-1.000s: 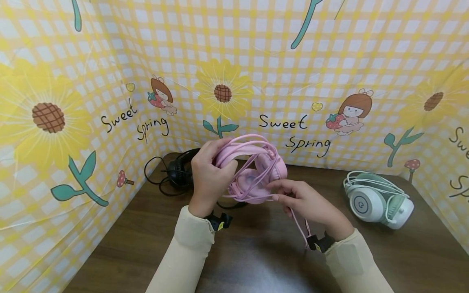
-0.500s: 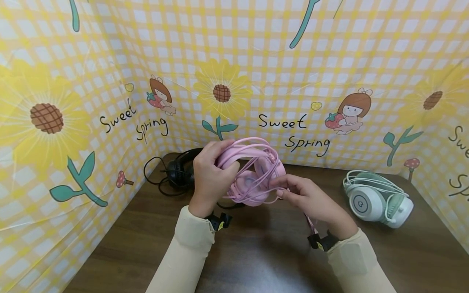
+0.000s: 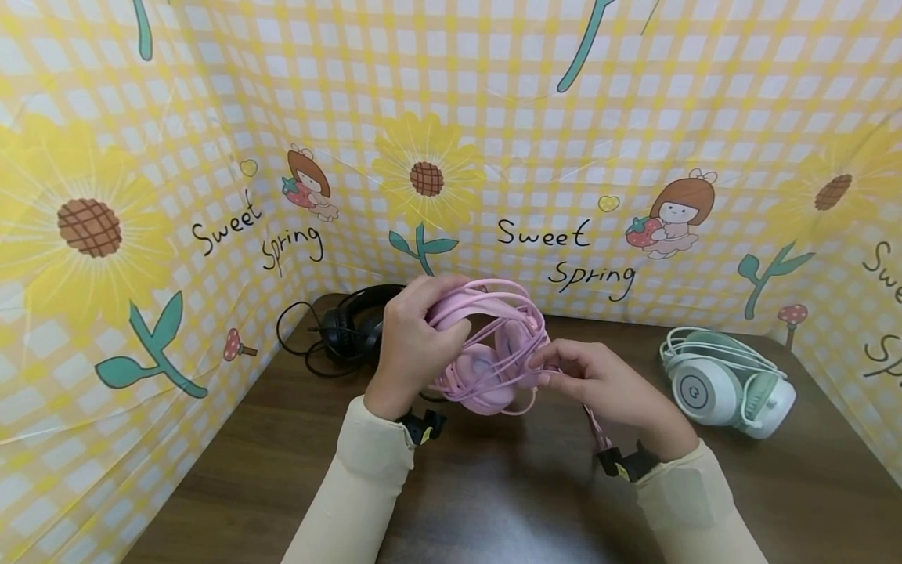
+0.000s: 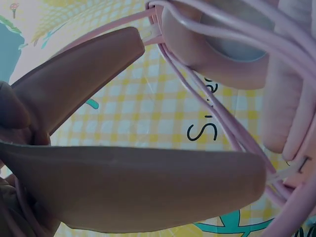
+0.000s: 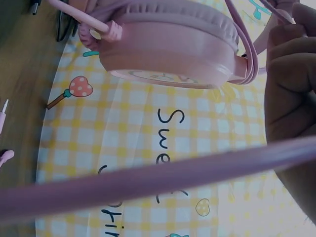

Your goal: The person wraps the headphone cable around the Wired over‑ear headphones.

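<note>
Pink over-ear headphones (image 3: 485, 382) hang above the table, several loops of their pink cable (image 3: 517, 301) wound round the headband and ear cups. My left hand (image 3: 414, 348) grips the headband at the top. Close up in the left wrist view, the padded headband (image 4: 148, 190) runs out from the fingers. Beside the right ear cup (image 5: 170, 57), my right hand (image 3: 602, 385) pinches the cable between thumb and fingers. A length of cable (image 5: 148, 178) crosses the right wrist view, and a pink plug (image 5: 2, 117) shows at its left edge.
Black headphones (image 3: 347, 333) with a loose black cable lie at the back left of the brown table (image 3: 493, 501). White and green headphones (image 3: 708, 392), wrapped in their own white cable, lie at the right. A yellow checked cloth (image 3: 535, 141) stands behind and at the sides.
The pink headphones and my left hand have lowered a little and shifted slightly right. My right hand has moved slightly right with the cable, whose loose length below has drawn up shorter.
</note>
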`<state>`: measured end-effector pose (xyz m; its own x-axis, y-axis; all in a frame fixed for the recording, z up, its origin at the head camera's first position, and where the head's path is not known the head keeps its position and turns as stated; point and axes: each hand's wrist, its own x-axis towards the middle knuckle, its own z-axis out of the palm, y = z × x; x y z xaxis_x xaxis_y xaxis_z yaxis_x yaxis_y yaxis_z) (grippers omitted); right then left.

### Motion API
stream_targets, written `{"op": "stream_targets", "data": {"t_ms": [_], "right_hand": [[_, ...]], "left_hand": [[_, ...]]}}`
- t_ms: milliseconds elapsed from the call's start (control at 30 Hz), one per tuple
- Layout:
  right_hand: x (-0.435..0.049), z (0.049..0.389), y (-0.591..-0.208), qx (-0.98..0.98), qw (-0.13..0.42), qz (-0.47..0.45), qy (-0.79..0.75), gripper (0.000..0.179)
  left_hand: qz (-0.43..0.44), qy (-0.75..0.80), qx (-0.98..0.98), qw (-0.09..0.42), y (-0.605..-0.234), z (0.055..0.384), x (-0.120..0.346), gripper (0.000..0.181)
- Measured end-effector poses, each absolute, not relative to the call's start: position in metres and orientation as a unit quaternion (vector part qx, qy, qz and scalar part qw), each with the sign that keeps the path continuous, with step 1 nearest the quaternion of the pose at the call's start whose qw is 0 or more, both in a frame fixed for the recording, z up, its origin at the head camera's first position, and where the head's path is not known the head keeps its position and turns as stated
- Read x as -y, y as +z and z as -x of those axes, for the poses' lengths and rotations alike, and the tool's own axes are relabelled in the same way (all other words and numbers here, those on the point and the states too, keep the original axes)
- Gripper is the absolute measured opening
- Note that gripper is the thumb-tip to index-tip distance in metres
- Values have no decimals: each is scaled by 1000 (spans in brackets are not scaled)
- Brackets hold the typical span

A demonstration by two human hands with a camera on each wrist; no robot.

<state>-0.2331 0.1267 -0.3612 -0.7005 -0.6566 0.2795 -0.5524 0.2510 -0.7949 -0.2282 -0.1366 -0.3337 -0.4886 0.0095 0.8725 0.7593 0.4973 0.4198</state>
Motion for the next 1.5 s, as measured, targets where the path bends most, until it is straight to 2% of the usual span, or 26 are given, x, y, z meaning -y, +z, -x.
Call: {"op": "stream_targets", "data": {"t_ms": [433, 1000, 1500], "right_hand": [[-133, 232, -358, -793, 37, 376, -478, 9], [-143, 233, -356, -796, 39, 361, -484, 10], [-151, 234, -354, -795, 16, 347, -497, 8]], "left_hand": [[288, -432, 767, 376, -334, 226, 137, 36], [302, -453, 760, 356, -330, 222, 138, 39], [327, -476, 745, 333, -327, 221, 143, 40]]}}
